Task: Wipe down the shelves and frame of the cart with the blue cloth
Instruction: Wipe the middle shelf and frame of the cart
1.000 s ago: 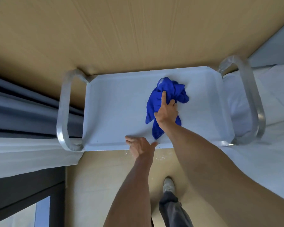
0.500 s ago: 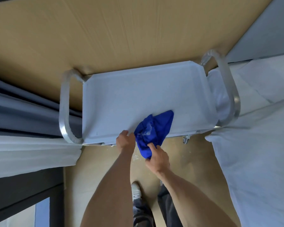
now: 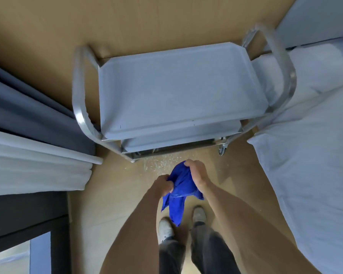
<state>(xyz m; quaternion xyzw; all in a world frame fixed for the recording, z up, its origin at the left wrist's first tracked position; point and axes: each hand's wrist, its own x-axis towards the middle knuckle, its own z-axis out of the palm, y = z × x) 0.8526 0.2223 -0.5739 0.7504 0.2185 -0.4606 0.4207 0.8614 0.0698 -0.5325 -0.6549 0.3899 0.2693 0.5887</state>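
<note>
The metal cart stands ahead of me, its pale top shelf point(image 3: 176, 89) bare and a lower shelf point(image 3: 178, 139) showing beneath the front edge. Curved steel handles frame it on the left point(image 3: 77, 107) and right point(image 3: 285, 76). I hold the blue cloth point(image 3: 179, 192) in front of my body, below the cart's front edge and apart from it. My left hand point(image 3: 162, 184) grips its left side and my right hand point(image 3: 195, 173) grips its top. The cloth's loose end hangs down toward my shoes.
Grey and white curtains point(image 3: 34, 139) hang at the left, close to the cart's left handle. A bed with white linen point(image 3: 309, 155) runs along the right, touching the cart's right side. A wooden wall point(image 3: 147, 20) is behind the cart. A caster point(image 3: 222, 150) shows at front right.
The cloth was on the top shelf under my right hand, then slid to the front edge. Now both hands hold it off the cart, and I have stepped back.
</note>
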